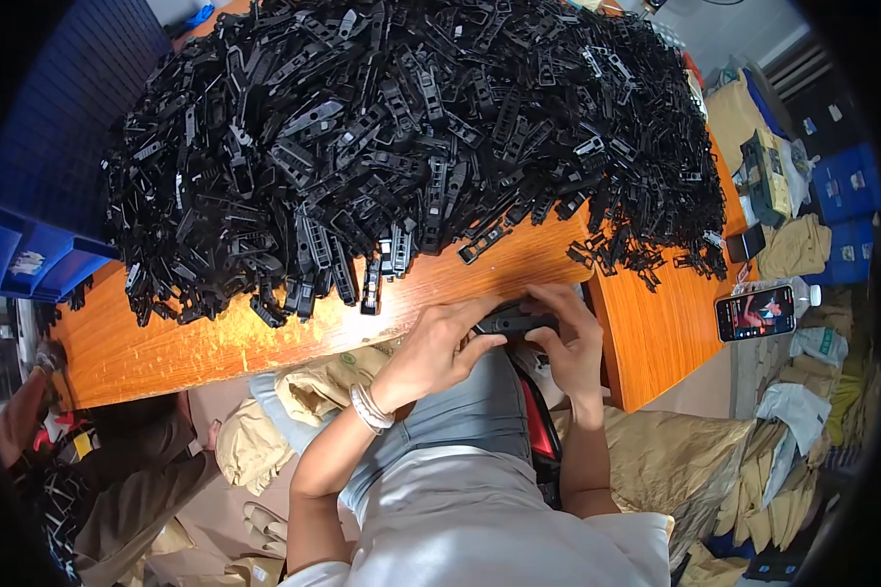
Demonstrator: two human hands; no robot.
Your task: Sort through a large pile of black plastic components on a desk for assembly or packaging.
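Observation:
Between my two hands, just off the table's front edge and over my lap, is an elongated black plastic part. My left hand grips its left end, thumb along the near side. The right hand pinches the other end between thumb and fingers. My fingers cover both ends, so its full shape is hidden. Beyond them a large heap of similar black plastic parts covers most of the orange wooden table. One loose black part lies at the heap's near edge, closest to my hands.
Smaller black pieces spill onto the table's right section. A phone with a lit screen stands at the right edge beside a clear bottle. Blue bins stand at left. A brown sack lies right of me; another person's arm shows far left.

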